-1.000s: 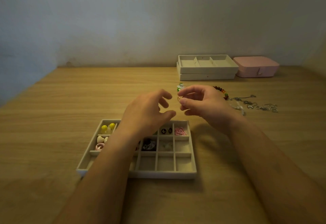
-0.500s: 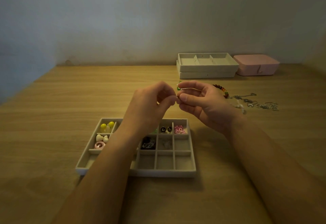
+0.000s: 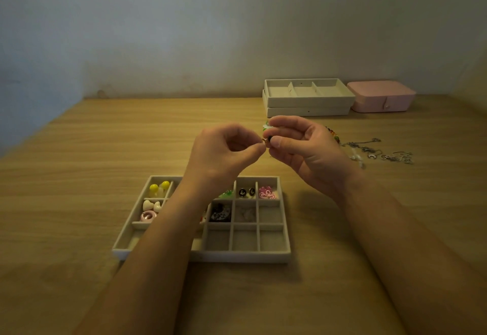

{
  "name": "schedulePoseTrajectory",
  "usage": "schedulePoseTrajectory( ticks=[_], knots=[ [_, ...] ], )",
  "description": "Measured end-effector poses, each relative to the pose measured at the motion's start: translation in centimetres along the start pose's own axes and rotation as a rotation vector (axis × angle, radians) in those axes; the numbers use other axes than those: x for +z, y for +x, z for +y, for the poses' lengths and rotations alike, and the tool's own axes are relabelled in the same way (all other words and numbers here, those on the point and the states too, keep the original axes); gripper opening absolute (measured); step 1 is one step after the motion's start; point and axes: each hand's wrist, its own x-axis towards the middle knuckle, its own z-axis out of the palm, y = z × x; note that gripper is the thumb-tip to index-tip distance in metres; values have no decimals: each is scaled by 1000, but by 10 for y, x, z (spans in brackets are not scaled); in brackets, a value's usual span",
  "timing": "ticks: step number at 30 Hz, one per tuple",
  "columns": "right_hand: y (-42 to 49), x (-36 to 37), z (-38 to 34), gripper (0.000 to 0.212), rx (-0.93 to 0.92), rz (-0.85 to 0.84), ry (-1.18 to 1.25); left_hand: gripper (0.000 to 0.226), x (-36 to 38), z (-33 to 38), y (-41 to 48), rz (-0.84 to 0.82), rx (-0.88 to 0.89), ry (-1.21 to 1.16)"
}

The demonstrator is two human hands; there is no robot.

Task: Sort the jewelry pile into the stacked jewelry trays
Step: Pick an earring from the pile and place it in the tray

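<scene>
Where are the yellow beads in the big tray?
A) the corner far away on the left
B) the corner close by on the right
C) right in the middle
A: the yellow beads sit in the far-left corner compartment of the tray, while the near-right corner compartment holds nothing.

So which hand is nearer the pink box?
Right. Both pinch one small piece; the right hand is front-left of the pink box, the left hand further left.
</scene>
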Motion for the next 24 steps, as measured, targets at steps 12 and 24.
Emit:
schedulePoseTrajectory(
  ticks=[12, 24],
  knots=[
    [-7, 7, -5, 33, -94, 106, -283, 9, 6, 4, 2, -31, -143, -36],
    [-28, 25, -37, 34, -64, 98, -515, 12, 0, 27, -13, 5, -174, 65]
  ],
)
